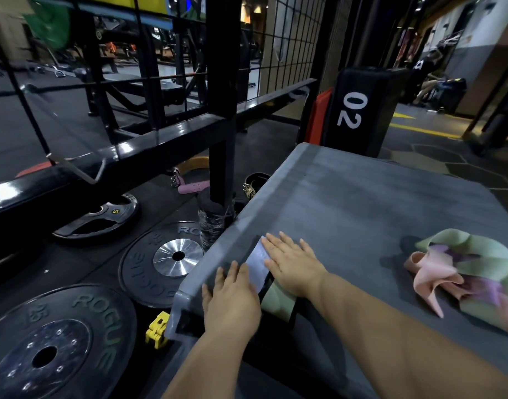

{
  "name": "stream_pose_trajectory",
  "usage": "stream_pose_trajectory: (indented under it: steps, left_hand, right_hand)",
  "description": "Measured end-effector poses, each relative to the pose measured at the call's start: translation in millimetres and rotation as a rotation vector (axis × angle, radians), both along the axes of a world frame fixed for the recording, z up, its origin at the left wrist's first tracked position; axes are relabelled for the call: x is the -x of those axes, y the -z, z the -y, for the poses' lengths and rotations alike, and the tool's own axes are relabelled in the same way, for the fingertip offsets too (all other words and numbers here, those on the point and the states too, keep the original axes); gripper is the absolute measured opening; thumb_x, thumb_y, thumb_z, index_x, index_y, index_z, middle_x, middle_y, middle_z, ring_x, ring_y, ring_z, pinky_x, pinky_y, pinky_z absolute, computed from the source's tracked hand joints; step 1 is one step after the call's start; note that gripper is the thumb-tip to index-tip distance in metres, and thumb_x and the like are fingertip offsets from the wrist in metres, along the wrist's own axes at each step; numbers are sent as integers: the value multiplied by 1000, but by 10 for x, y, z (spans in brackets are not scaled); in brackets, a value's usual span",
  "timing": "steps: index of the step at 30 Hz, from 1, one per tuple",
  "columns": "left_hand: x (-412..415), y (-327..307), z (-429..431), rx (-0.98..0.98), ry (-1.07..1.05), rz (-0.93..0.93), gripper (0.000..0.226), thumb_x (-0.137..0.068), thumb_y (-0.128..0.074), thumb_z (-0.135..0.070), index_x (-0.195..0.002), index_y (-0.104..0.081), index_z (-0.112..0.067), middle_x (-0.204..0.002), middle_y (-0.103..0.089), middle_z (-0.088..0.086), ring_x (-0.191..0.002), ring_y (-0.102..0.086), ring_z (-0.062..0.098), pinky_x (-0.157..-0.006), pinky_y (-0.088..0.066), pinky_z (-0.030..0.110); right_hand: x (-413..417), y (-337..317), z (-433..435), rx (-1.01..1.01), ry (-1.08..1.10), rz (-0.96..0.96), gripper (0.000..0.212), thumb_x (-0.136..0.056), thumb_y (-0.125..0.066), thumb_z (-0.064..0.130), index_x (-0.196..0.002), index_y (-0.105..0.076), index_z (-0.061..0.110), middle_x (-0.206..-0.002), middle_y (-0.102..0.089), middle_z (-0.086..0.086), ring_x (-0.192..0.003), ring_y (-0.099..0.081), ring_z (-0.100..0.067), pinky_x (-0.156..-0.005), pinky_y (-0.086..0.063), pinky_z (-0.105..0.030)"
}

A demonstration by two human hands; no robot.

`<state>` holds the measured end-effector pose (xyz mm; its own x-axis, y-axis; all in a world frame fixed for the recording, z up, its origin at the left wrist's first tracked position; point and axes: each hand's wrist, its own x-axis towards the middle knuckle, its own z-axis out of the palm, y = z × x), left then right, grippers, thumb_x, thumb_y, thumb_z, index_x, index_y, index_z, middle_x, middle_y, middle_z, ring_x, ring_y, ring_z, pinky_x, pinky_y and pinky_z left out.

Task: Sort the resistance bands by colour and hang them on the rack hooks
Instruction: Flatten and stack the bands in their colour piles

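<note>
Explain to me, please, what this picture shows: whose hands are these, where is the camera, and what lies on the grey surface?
No machine here: a person works with bare hands. The one picture comes from a camera worn on the head, looking down. The left hand and right hand lie flat, fingers straight, at the edge of a grey box; neither grips anything. The right hand rests on a pale sheet; a green band shows between the hands. Further right lies a pile of bands, green, pink and purple.

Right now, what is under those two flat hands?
A pale sheet and a green band show between the left hand and right hand, on the grey platform. Whatever lies beneath the palms is covered.
</note>
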<state>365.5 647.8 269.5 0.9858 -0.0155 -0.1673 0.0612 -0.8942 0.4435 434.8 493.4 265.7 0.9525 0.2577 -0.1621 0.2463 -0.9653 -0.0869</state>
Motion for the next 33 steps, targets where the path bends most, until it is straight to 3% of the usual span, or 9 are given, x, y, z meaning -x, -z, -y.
stream_pose_trajectory:
  steps: [4, 7, 9, 12, 15, 19, 26, 29, 33]
  left_hand:
    - [-12, -142, 7, 1, -48, 47, 48, -103, -24, -36, -150, -19, -32, -161, 0, -6, -147, -11, 20, -114, -19, 49]
    - [5, -244, 70, -17, -58, 140, 45, -101, -28, -39, -146, -28, -32, -161, -8, -4, -144, -16, 22, -112, -21, 45]
    - [24, -306, 179, 1, -51, 197, 42, -101, -31, -39, -142, -37, -33, -158, -18, -6, -143, -17, 20, -111, -20, 42]
    - [71, -327, 413, -38, 31, 299, 36, -99, -32, -37, -131, -48, -32, -142, -43, -11, -129, -34, 19, -103, -29, 34]
    - [178, -308, 745, -35, 169, 313, 32, -99, -32, -35, -122, -54, -31, -128, -56, -10, -119, -43, 19, -94, -34, 33]
    - [367, -272, 1206, -14, 312, 248, 30, -100, -33, -35, -118, -57, -32, -125, -57, -11, -119, -41, 19, -93, -34, 32]
    - [667, -187, 1887, -30, 495, 188, 30, -99, -35, -38, -118, -58, -31, -127, -57, -10, -122, -41, 20, -94, -36, 34]
    - [782, -172, 2092, -6, 547, 153, 29, -99, -35, -39, -118, -57, -33, -126, -56, -12, -123, -38, 18, -93, -33, 35]
    - [855, -147, 2295, -5, 584, 141, 31, -98, -38, -43, -124, -54, -35, -128, -55, -13, -124, -36, 17, -96, -32, 34]
  right_hand:
    - [-21, -111, -35, 29, 0, 22, 57, -102, -25, 42, -155, -5, 31, -162, 3, 13, -149, 10, -12, -120, 3, -49]
    - [16, -200, -18, -29, 20, 53, 54, -102, -28, 40, -154, -12, 33, -163, 1, 9, -149, 8, -13, -120, -1, -49]
    - [108, -261, 56, -92, 62, 87, 51, -103, -28, 39, -152, -19, 33, -163, -3, 6, -149, 5, -13, -119, -3, -47]
    - [345, -289, 286, -142, 135, 144, 45, -103, -29, 36, -147, -34, 28, -161, -14, 3, -149, -3, -13, -118, -9, -42]
    - [690, -228, 681, -122, 201, 211, 41, -103, -33, 37, -139, -46, 26, -153, -32, 1, -144, -20, -17, -113, -19, -37]
    - [1186, -145, 1247, -92, 321, 264, 36, -101, -36, 36, -128, -58, 27, -135, -50, 4, -129, -39, -20, -107, -30, -36]
    - [2012, -22, 2090, -89, 565, 401, 27, -95, -47, 32, -107, -68, 22, -110, -62, -2, -107, -54, -27, -92, -45, -40]
    - [2237, 34, 2335, -118, 672, 392, 23, -96, -49, 30, -106, -67, 20, -110, -61, -1, -108, -53, -26, -90, -46, -38]
    - [2374, 39, 2572, -299, 826, 436, 23, -94, -50, 23, -111, -66, 20, -113, -60, 1, -109, -54, -22, -89, -46, -33]
